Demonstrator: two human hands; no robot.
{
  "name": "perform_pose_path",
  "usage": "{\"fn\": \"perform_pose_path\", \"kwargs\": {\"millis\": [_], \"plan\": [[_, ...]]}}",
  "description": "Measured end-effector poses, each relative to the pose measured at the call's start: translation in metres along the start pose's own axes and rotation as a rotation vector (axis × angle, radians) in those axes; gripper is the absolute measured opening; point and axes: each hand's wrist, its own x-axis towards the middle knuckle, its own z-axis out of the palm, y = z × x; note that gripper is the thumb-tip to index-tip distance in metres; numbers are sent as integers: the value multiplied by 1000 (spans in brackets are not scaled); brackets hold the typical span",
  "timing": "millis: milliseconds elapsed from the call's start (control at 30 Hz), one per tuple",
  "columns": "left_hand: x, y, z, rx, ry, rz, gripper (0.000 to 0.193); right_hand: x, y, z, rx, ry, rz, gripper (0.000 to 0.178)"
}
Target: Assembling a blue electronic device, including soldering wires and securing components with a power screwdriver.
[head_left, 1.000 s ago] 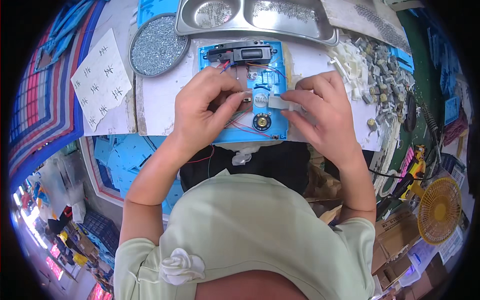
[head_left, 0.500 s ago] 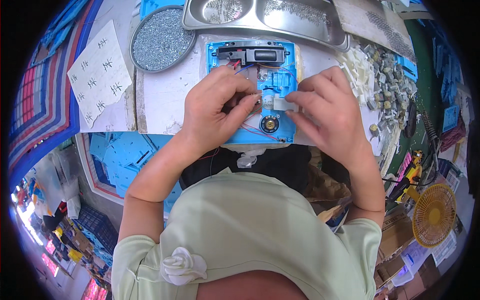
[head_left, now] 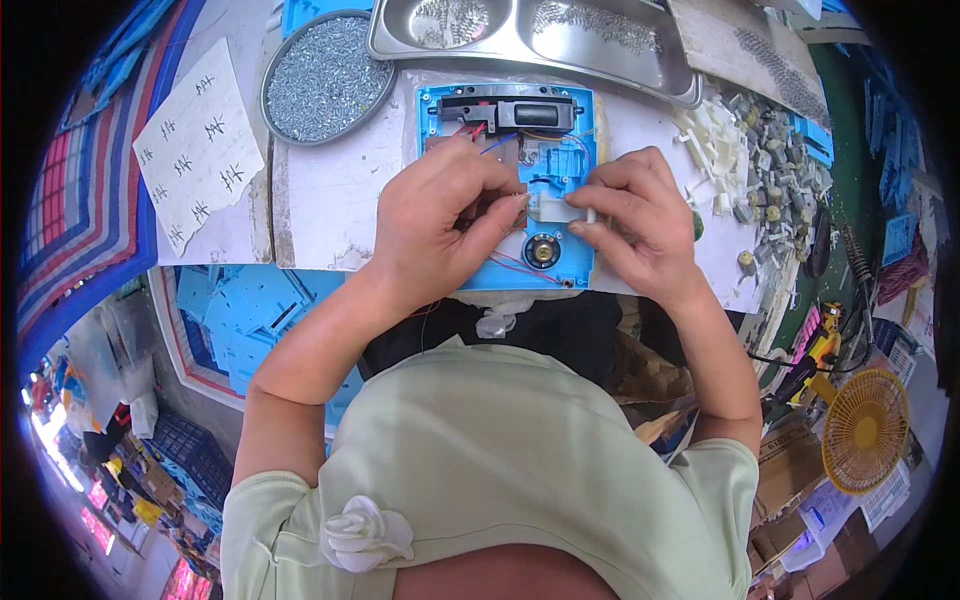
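A light-blue plastic housing [head_left: 573,272] lies on the table before me, with wires running across it. It carries a black module [head_left: 535,117] at its far end and a small round speaker [head_left: 542,251] near its close edge. Between thumb and fingers, my right hand [head_left: 645,215] pinches a white plastic piece [head_left: 560,210] over the middle of the housing. My left hand [head_left: 435,215] is closed in a pinch beside that piece's left end; whatever lies between its fingertips is too small to make out. The left hand covers the housing's left side.
A round tray of small screws [head_left: 325,80] and a divided metal tray [head_left: 510,45] stand at the back. White plastic parts [head_left: 710,150] and small grey motors [head_left: 775,170] are heaped at right. Blue panels [head_left: 245,320] fill a bin at lower left; a yellow fan [head_left: 866,432] stands lower right.
My left hand has shifted slightly right, and my right hand slightly left and down with the white piece. Their fingertips are closer together over the housing.
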Motion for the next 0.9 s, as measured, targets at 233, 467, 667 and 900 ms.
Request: {"fn": "perform_pose_path", "kwargs": {"millis": [233,467,667,900], "plan": [[2,1,-3,-15,-37,31,13,7,-15,-4,-101,-98,119,22],[3,3,-3,6,-89,29,14,-12,-22,-22,-17,-6,116,30],[5,11,-8,-52,-80,106,27,-56,37,-121,-987,163,653,18],[30,43,-12,-21,-211,219,21,-54,51,-120,-1102,111,615,22]]}}
